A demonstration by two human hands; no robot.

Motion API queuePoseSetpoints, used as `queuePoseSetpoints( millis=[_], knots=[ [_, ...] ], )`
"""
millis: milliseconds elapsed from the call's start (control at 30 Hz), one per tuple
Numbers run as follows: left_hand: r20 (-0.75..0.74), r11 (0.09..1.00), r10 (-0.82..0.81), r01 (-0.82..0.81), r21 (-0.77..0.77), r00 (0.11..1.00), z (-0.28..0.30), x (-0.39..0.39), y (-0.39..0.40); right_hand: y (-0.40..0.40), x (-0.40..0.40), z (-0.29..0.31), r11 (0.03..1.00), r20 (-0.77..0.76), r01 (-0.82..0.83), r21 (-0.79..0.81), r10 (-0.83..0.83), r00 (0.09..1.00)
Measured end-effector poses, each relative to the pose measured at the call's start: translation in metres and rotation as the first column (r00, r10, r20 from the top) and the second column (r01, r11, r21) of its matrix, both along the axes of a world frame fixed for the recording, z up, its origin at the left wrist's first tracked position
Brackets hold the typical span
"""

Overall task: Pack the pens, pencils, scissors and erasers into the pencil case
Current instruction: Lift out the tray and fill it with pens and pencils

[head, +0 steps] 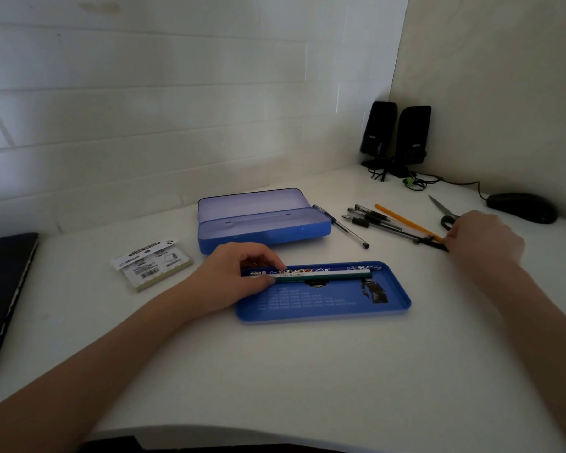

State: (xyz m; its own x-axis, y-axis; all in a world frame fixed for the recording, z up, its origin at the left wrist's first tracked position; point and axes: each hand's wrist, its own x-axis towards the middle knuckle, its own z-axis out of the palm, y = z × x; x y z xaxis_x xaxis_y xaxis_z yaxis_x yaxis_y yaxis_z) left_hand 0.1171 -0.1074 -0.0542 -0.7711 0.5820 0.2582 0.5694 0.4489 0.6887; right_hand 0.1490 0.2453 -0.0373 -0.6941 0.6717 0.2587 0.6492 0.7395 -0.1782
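Observation:
A blue pencil case (262, 228) lies open and empty in the middle of the white desk. In front of it sits its flat blue tray (324, 302) with three pencils (327, 273) along its far edge. My left hand (236, 276) pinches the left ends of those pencils. To the right lie a loose pen (340, 225), a bundle of black pens (379, 222) and an orange pencil (406, 222). My right hand (484, 238) closes its fingers on the near end of that bundle. Scissors (443, 210) lie just behind this hand. A packaged eraser (151, 263) sits at the left.
Two black speakers (396, 135) with cables stand in the back right corner, and a black mouse (521, 207) lies near the right wall. A dark laptop (4, 289) lies at the desk's left edge. The tiled wall runs right behind the case.

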Motion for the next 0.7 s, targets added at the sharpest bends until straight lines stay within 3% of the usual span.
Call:
queuePoseSetpoints(
  millis=[100, 200, 267, 333, 500, 700],
  knots=[
    [-0.002, 1.000, 0.003, -0.003, 0.003, 1.000, 0.000, 0.000, 0.001, -0.001, 0.002, 0.000, 0.999, -0.055, -0.038, -0.028, 0.036, 0.998],
    [-0.008, 1.000, 0.001, -0.001, 0.001, 1.000, 0.000, -0.001, 0.001, -0.009, 0.007, 0.000, 0.964, -0.254, -0.212, -0.161, 0.167, 0.953],
    [-0.007, 1.000, 0.003, -0.003, 0.007, 1.000, 0.000, -0.001, 0.001, -0.021, 0.011, 0.004, 0.892, -0.400, -0.387, -0.234, 0.275, 0.874],
    [-0.004, 1.000, 0.002, -0.002, 0.016, 1.000, 0.000, -0.001, 0.001, -0.036, 0.015, 0.012, 0.761, -0.471, -0.574, -0.302, 0.404, 0.784],
    [0.003, 1.000, 0.003, -0.003, 0.012, 1.000, 0.001, -0.001, 0.001, -0.058, 0.027, 0.023, 0.461, -0.295, -0.800, -0.385, 0.759, 0.580],
    [0.013, 1.000, -0.001, 0.001, 0.024, 1.000, 0.000, -0.001, 0.001, -0.060, 0.029, 0.020, 0.389, -0.133, -0.810, -0.439, 0.864, 0.486]
  ],
)
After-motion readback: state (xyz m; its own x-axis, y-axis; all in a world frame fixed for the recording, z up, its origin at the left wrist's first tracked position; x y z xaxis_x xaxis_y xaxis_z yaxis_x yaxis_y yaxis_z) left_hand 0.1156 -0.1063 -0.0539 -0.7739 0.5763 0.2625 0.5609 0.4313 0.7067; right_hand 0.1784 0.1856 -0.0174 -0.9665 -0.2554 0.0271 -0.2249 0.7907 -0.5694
